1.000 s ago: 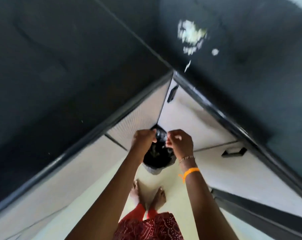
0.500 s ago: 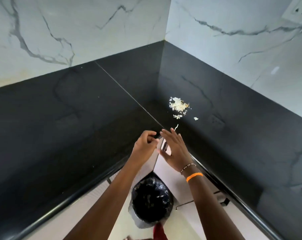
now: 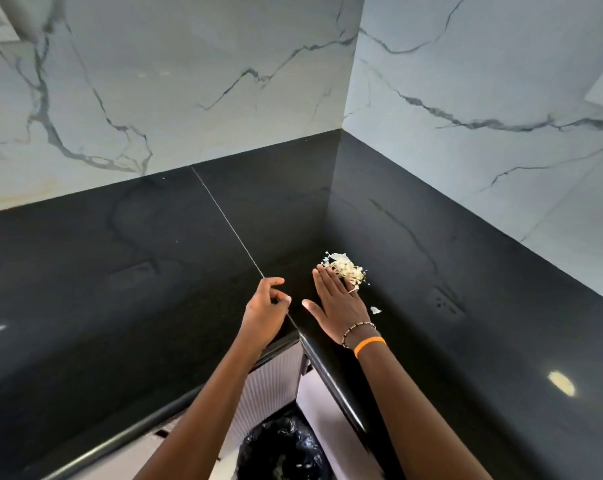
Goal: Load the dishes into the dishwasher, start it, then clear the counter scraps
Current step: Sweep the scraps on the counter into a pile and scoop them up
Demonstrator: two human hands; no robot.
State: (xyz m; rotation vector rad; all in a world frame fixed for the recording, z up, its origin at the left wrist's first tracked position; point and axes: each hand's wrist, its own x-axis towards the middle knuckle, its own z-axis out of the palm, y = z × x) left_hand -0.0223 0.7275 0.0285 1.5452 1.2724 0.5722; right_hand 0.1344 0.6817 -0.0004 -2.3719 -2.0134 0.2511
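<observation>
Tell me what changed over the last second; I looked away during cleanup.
Both hands rose from the bin to the counter. The right hand opened flat and reached forward against the scraps. The left hand hovers loosely curled, holding nothing. The scraps and the stray bit stayed put.

A second ago both my hands were down at the black-lined bin (image 3: 282,452), pinching the rim of its bag. Now they are up over the tabletop (image 3: 120,271). My right hand (image 3: 338,306) has gone flat, fingers straight, its fingertips touching the near edge of the pile of pale scraps (image 3: 345,270). My left hand (image 3: 263,311) hangs beside it, loosely curled, holding nothing I can see.
</observation>
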